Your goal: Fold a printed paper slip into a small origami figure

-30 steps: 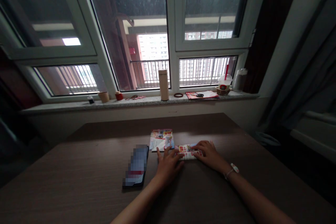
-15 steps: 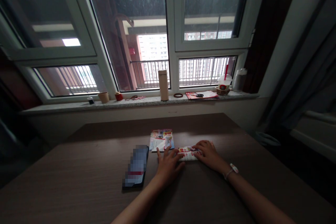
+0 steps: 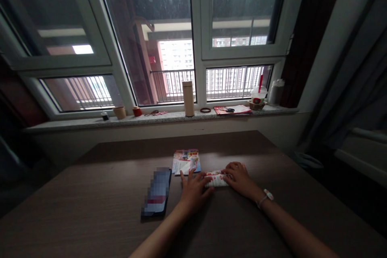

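Pressing flat on the right end of a folded printed flyer (image 3: 216, 178), the right hand (image 3: 238, 179) lies with its fingers close together, while the spread left hand (image 3: 193, 193) touches the flyer's left end, leaving it between them on a dark wood table (image 3: 90, 217), just below another leaflet (image 3: 186, 161).

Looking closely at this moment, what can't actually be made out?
Everything comes from the single head view:

The phone: its surface is blurred into blocks.
The folded paper: its ends are covered by the left hand and the right hand, and its small print is too tiny to read.
The flyer: its small print is too tiny to read.
The sheets on the windowsill: too small and distant to read.
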Motion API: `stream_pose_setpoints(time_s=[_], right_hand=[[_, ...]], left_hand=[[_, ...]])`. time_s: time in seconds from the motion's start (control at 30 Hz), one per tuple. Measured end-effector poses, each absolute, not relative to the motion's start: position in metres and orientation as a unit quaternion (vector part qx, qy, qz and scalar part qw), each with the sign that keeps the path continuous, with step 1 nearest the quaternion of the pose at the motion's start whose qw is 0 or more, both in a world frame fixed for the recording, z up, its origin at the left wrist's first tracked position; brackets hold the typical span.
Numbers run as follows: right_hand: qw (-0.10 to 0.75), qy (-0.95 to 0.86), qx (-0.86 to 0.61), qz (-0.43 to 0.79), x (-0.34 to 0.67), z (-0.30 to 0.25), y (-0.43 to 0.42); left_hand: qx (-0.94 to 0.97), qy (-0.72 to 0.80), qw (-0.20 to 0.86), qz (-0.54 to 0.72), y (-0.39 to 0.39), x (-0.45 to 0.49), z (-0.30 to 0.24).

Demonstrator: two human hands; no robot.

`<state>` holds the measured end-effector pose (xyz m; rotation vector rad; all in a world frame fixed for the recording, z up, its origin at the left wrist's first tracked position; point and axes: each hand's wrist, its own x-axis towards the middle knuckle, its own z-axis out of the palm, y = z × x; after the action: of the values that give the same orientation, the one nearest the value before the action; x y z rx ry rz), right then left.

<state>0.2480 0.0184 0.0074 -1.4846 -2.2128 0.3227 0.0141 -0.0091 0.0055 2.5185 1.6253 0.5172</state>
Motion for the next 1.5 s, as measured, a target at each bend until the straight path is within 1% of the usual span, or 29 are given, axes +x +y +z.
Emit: stream_pose_setpoints(time_s=[0.37,0.83,1.0,1.13,1.33,1.5], right_hand=[[0.229,-0.795,-0.548,0.125,0.243,0.006,0.018],[0.224,-0.809,-0.535,0.090,0.244,0.010,0.013],[0.248,-0.797,-0.548,0.059,0.245,0.007,0.015],[0.247,-0.798,-0.548,0.039,0.242,0.007,0.013],[0.238,-0.797,-0.553,0.047,0.240,0.008,0.010],[0.229,-0.797,-0.550,0.102,0.245,0.001,0.016]], left_hand=[[0.827,0.535,0.045,0.167,-0.009,0.014,0.006],[0.828,0.532,0.052,0.172,-0.006,0.013,0.001],[0.830,0.526,0.050,0.180,-0.008,0.013,0.005],[0.836,0.513,0.061,0.185,-0.010,0.014,0.007],[0.857,0.465,0.097,0.198,-0.014,0.014,0.012],[0.871,0.428,0.140,0.198,-0.016,0.012,0.015]])
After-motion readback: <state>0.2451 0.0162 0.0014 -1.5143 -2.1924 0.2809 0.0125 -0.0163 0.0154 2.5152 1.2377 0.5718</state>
